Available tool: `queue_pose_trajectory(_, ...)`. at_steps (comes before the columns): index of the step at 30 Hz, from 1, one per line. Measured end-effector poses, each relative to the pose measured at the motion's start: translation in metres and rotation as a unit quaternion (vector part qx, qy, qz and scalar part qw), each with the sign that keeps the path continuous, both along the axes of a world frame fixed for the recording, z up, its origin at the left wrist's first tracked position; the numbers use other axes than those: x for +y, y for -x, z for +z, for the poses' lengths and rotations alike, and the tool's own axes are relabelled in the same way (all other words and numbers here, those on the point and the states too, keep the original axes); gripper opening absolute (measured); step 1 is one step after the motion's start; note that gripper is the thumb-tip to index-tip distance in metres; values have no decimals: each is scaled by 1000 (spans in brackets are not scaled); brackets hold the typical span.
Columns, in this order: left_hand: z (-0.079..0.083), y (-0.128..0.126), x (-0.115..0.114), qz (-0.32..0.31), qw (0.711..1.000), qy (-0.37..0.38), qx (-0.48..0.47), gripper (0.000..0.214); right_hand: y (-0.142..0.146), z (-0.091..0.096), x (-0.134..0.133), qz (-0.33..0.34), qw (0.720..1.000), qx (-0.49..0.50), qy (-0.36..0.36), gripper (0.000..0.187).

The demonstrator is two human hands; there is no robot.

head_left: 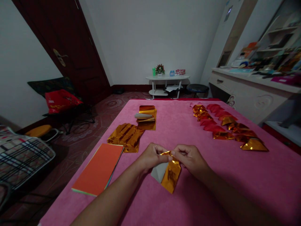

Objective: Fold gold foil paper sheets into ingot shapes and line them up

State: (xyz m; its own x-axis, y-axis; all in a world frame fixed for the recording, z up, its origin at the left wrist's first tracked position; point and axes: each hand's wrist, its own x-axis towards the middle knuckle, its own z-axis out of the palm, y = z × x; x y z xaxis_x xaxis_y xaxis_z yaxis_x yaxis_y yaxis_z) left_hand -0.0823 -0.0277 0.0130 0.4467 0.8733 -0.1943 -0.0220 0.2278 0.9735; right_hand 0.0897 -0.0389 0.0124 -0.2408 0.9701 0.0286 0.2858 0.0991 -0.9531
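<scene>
Grips foil [171, 176] in left hand [152, 157] and right hand [191, 158], both pinched at its upper edge, right of the orange stack [99, 169]. Looks partly folded. Seems to have many folded pieces [228, 120] done, farther right of the stack, with gold sheets [125, 135] unused just beyond it.

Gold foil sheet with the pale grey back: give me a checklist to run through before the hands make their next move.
1. Left hand has a grip on the gold foil sheet with the pale grey back: ok, at its upper part.
2. Right hand grips it too: ok.
3. Pale grey side fully covered: not ok, a patch shows at the left.
4. Creases at the top sharp: cannot tell, the hands partly hide them.
5. Rectangular stack of orange-topped paper apart from the sheet: ok.
6. Folded shiny red and gold pieces apart from the hands: ok.
</scene>
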Motion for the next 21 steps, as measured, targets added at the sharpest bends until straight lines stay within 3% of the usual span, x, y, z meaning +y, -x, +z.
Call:
queue_pose_trajectory(3, 0, -2, -1, 17, 1000, 10, -12, 37, 1, -9, 1, -13, 998, -35, -49, 36)
queue_pose_trajectory(7, -6, -3, -1, 4, 1000, -5, -1, 36, 2, -18, 4, 10, 997, -58, -45, 36)
queue_pose_trajectory(15, 1, -1, -2, -23, 1000, 4, -6, 37, -2, -8, 3, 29, 996, -63, -61, 42)
queue_pose_trajectory(21, -1, 1, 1, -17, 1000, -5, -23, 36, -3, -12, 1, 60, 995, -48, -58, 40)
